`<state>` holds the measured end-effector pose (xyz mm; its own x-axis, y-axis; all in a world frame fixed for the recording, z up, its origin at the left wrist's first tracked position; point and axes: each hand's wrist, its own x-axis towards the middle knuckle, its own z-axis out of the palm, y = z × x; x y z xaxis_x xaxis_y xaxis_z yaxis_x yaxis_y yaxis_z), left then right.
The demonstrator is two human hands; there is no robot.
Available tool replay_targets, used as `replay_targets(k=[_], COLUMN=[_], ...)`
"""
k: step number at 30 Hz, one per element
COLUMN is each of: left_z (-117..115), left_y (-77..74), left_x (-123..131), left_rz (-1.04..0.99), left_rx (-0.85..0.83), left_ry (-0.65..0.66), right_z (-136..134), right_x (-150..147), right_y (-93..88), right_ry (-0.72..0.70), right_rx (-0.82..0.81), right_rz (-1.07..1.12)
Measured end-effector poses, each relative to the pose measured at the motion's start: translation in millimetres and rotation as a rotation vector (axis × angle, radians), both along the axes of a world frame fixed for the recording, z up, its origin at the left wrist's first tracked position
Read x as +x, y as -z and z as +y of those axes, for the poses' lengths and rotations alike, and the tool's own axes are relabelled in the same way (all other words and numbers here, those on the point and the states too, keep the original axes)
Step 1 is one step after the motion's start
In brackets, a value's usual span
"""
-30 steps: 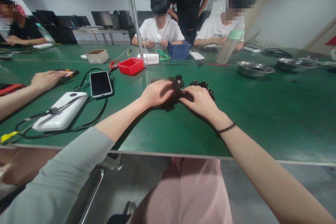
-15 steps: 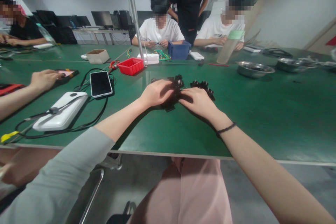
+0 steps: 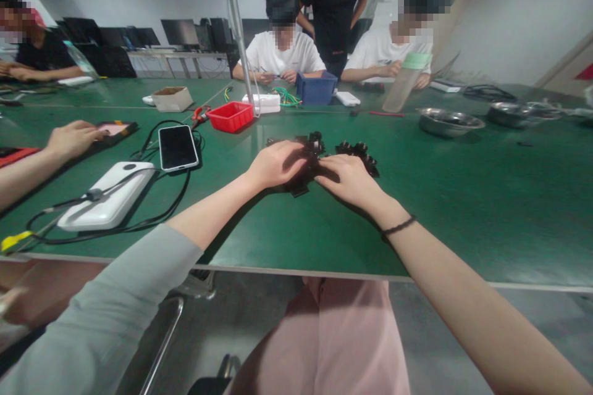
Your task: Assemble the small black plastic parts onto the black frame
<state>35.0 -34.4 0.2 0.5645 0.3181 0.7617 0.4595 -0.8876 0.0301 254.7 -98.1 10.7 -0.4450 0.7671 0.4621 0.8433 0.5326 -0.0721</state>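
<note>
My left hand lies over a cluster of dark black parts on the green tabletop, its fingers curled around them and partly hidden. Close beside it, my right hand, with a dark band at the wrist, reaches in from the right. Its fingertips are pressed together at the edge of the same cluster; whatever is between them is hidden. Just beyond the right hand sit more black knobbly pieces, too dark to name exactly.
Leftward lie a phone, a white power bank with black cables, and a neighbour's hand at a pink-and-black case. Farther back stand a red bin, a blue bin, a bottle and metal bowls. Several people are around the table.
My hands and the black parts look almost unchanged. The neighbour's hand at left has shifted slightly left, along with the pink-and-black case.
</note>
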Motion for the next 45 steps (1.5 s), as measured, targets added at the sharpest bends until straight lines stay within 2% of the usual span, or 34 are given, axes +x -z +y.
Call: replay_targets(k=[45], left_z=[-2.3], left_y=[-1.5], left_x=[0.1], left_rz=[-0.015], left_rx=[-0.028], left_ry=[-0.012], right_z=[0.6], right_x=[2.5], right_y=[-5.1], right_ry=[-0.08], right_rx=[-0.019], right_rz=[0.059])
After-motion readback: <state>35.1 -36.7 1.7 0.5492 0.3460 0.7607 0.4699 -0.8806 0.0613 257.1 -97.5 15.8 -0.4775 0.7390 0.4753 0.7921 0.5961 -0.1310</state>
